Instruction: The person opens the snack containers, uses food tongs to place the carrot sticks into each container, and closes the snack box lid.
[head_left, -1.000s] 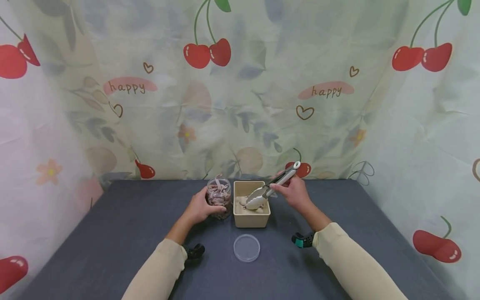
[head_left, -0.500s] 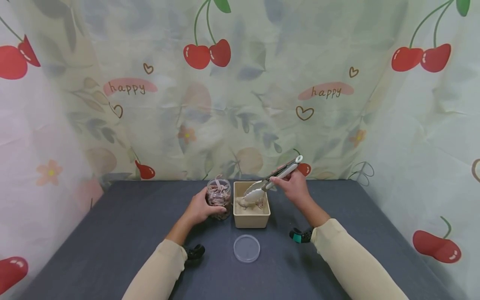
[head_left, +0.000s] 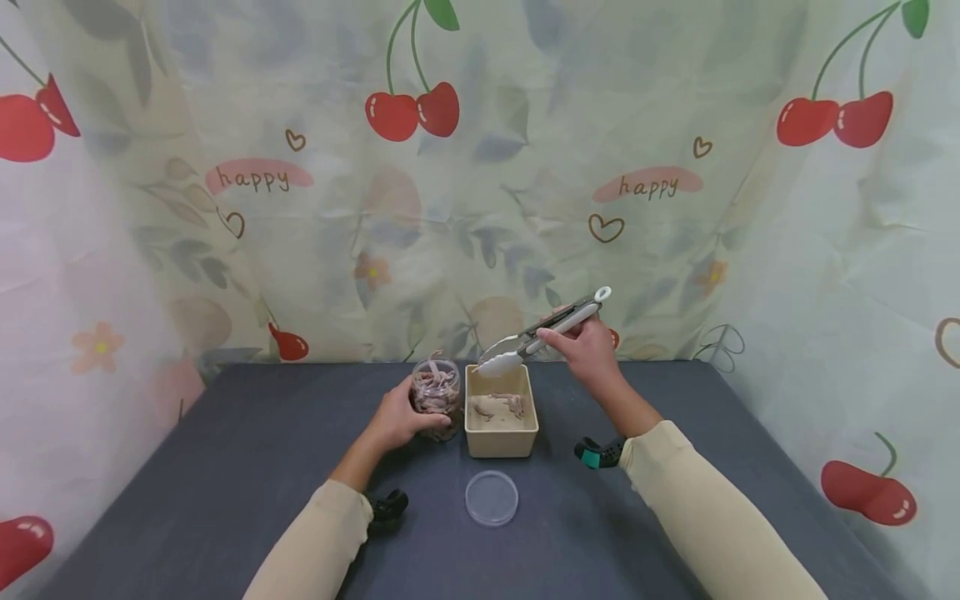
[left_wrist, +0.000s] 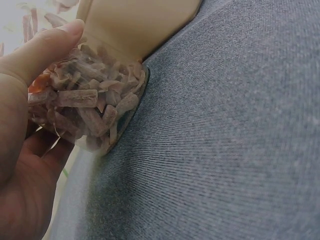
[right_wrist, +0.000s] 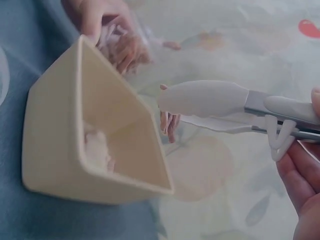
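My left hand (head_left: 399, 415) grips a clear plastic jar (head_left: 437, 392) full of brownish-pink dried strips (left_wrist: 90, 107), upright on the table. Just right of it stands a beige rectangular bin (head_left: 501, 443), with a few strips (head_left: 510, 404) on its floor. In my right hand (head_left: 588, 350) is a pair of tongs (head_left: 558, 327) with grey-and-white handles, held slanting above the bin's back rim. The right wrist view shows some brownish strips (right_wrist: 170, 127) pinched between the tongs' pale scalloped heads (right_wrist: 205, 98), outside the bin's opening.
A round translucent lid (head_left: 492, 498) lies flat in front of the bin. The dark cloth-covered table (head_left: 285, 467) ends at a patterned curtain (head_left: 480, 208) behind, with more curtain at both sides.
My right hand has lifted the tongs up out of the bin, their heads shifting slightly left to above its back rim. My left hand and the jar have stayed in place.
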